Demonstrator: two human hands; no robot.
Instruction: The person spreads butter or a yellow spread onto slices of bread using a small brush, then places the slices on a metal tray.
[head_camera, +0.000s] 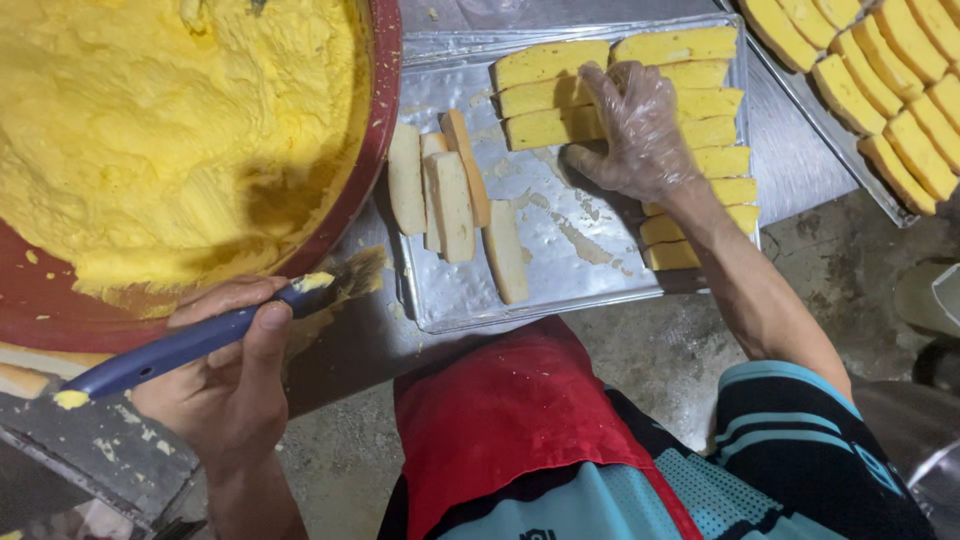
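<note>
Head view, looking down. Left hand (232, 375), bare, fist-wrapped around the blue handle of a brush (205, 335), thumb laid along the top. Bristle end (352, 277) points right, smeared with yellow, sits just beside the rim of the red basin (385, 110). Basin at top left, filled with thick yellow spread (160, 130); some bare red bottom shows at its lower left edge.

Right hand (632, 132) wears a clear plastic glove, fingers spread flat and pressing on the yellow-coated bread slices (548, 97) at the far side of the metal tray (560, 270). Not pinching anything as far as I can see; fingertips partly hidden by glove glare, so possibly nudging one slice. Coated slices are lined up in two columns, overlapping, along the tray's top and right side.

Uncoated pale slices (440, 185) lie in a small cluster at the tray's left, near the basin rim, one separate slice (505, 252) just to their right. Tray centre is bare metal with yellow smears.

Second tray (800, 130) at upper right, carries more coated slices (880, 80) in rows, apart from both hands.

Red cloth (500, 400) over the person's lap at bottom centre, striped sleeve (800, 440) at right. Floor (680, 350) is rough concrete below the tray.
</note>
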